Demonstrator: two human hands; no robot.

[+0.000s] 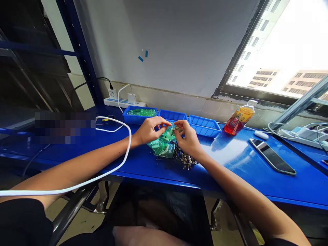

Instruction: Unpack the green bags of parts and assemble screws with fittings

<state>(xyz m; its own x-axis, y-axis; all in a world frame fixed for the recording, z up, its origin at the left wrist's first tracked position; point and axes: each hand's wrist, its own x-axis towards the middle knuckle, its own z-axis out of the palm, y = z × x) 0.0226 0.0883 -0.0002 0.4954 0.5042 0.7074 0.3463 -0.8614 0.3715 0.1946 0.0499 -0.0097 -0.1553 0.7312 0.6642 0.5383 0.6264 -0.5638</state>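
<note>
Between my hands, over the blue table, is a small green plastic bag. My left hand (151, 130) pinches its upper left edge between thumb and fingers. At its right edge, my right hand (187, 137) has its fingers closed on the same bag, with something brownish near the fingertips. More green bags (164, 149) with pale pieces inside lie below my hands. A pile of small metal parts (186, 160) with thin dark pins is beside them, under my right hand.
Behind my hands stand a blue bin (139, 118) holding green bags and a second blue bin (205, 127). A drink bottle (238, 118) and a phone (272, 156) are to the right. A white cable (129, 136) arcs over my left forearm.
</note>
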